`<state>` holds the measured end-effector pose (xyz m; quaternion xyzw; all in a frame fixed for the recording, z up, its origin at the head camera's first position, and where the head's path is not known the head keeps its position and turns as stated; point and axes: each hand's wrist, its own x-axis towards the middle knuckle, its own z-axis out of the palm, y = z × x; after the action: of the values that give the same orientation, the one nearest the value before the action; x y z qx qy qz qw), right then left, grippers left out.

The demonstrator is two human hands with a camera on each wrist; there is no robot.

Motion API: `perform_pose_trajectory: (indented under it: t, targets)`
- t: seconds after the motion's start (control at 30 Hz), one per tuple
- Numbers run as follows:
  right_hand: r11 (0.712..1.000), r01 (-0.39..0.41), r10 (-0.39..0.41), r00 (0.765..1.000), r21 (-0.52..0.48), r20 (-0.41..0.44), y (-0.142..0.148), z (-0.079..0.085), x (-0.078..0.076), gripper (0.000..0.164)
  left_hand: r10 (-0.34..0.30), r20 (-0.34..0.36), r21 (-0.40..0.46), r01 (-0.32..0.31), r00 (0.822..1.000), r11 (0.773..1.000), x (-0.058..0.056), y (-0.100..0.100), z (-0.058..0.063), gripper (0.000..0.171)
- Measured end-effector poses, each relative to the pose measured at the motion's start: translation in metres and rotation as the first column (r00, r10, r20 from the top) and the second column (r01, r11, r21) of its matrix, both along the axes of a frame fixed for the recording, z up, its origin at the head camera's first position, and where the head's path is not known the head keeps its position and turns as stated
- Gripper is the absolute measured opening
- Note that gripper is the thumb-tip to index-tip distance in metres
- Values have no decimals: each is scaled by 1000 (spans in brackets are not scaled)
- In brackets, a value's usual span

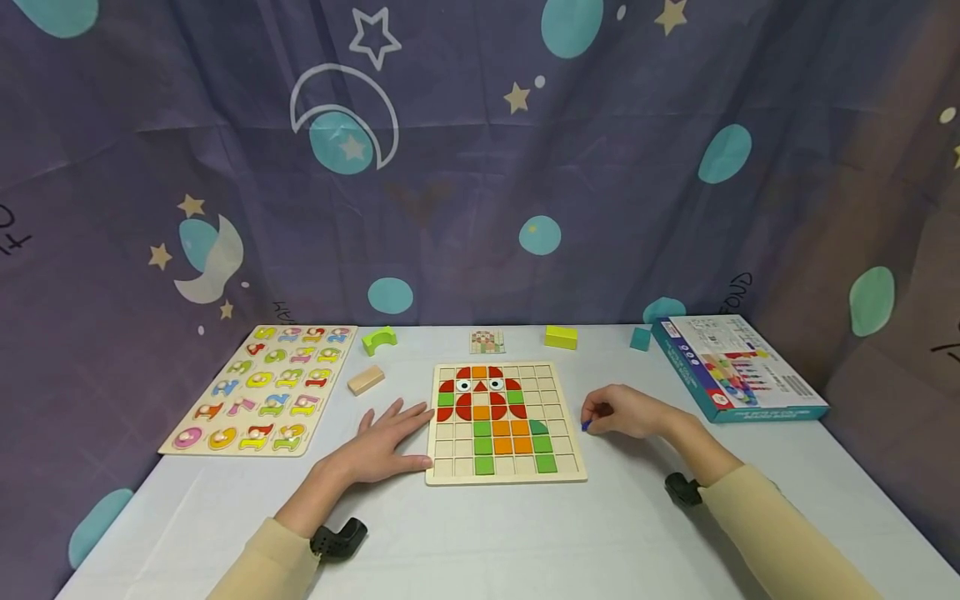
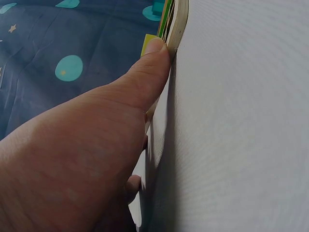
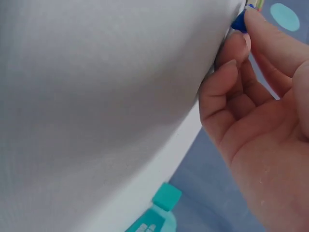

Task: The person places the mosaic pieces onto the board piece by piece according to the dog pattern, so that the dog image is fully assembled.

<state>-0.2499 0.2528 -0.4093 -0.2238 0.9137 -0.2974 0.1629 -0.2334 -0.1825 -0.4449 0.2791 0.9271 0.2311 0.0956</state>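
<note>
A square wooden grid board (image 1: pixel 566 454) lies mid-table, with red, orange and green pieces forming an owl-like picture in its cells. My left hand (image 1: pixel 378 446) rests at the board's left edge, fingers spread and straight; its thumb (image 2: pixel 149 72) touches the board's edge in the left wrist view. Just right of the board, my right hand (image 1: pixel 626 410) pinches a small blue piece (image 3: pixel 240 21) between thumb and forefinger, close to the tablecloth. Fingers hide part of that piece, so its full shape is unclear. The other right fingers are curled in.
A number puzzle board (image 1: pixel 311 400) lies at left. Along the back are a green arch block (image 1: pixel 378 338), a wooden block (image 1: pixel 366 381), a small pattern card (image 1: pixel 487 342), a yellow block (image 1: pixel 561 337) and a teal block (image 1: pixel 640 338). A flat box (image 1: pixel 772 413) lies at right.
</note>
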Motion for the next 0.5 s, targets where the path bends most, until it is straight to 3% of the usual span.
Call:
perform_pose_trajectory:
  t: [0.5]
  targets:
    - [995, 7, -1, 998, -95, 56, -4, 3, 1, 5, -5, -11, 1, 5, 1000, 1000, -1, -1, -3, 84]
